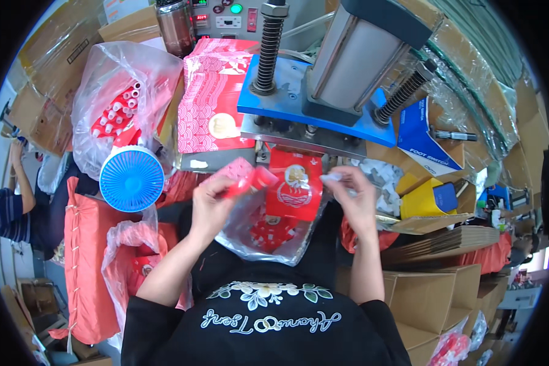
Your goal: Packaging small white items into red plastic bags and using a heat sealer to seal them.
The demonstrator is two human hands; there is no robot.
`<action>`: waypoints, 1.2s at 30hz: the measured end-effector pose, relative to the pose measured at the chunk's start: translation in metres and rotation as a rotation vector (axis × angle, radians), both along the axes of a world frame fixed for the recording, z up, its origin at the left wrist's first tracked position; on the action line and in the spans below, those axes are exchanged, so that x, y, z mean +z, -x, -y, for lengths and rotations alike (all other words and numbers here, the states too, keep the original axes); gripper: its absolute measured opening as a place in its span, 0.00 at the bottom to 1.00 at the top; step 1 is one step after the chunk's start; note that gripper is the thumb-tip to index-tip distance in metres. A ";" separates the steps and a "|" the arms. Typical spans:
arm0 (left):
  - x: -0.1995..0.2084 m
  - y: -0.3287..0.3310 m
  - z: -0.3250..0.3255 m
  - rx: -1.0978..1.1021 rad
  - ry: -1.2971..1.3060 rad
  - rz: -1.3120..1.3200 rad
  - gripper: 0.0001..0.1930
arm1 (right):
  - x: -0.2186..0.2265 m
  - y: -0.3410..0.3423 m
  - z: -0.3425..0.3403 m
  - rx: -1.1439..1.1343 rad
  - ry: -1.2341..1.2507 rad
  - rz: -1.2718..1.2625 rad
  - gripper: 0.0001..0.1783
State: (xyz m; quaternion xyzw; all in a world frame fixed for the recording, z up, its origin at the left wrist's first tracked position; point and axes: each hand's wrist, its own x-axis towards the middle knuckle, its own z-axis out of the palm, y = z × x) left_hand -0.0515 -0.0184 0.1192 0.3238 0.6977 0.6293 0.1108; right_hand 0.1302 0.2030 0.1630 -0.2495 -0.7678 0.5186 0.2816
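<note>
We see our left hand point(210, 201) closed around a small red pouch point(245, 180), pinching it at its edge. Our right hand point(354, 195) is curled with its fingertips point(334, 177) nipping a small white piece point(329, 177), just beside the pouch. Both hands hang above a clear plastic bag point(262, 235) that holds more red pouches. Between the hands, a red printed pouch point(296, 186) sits under the blue press plate point(311, 113). A blue round fan point(132, 179) stands near our left hand.
</note>
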 end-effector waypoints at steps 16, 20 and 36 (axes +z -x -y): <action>-0.020 -0.039 -0.064 -0.172 0.153 0.585 0.16 | -0.011 -0.008 -0.021 -0.016 -0.403 0.226 0.29; -0.005 -0.034 -0.094 -0.115 0.038 0.961 0.15 | 0.014 -0.060 -0.061 -0.361 -0.740 0.794 0.22; -0.044 0.050 -0.022 0.201 0.463 -0.714 0.40 | -0.070 -0.035 -0.078 -0.267 -0.195 0.012 0.09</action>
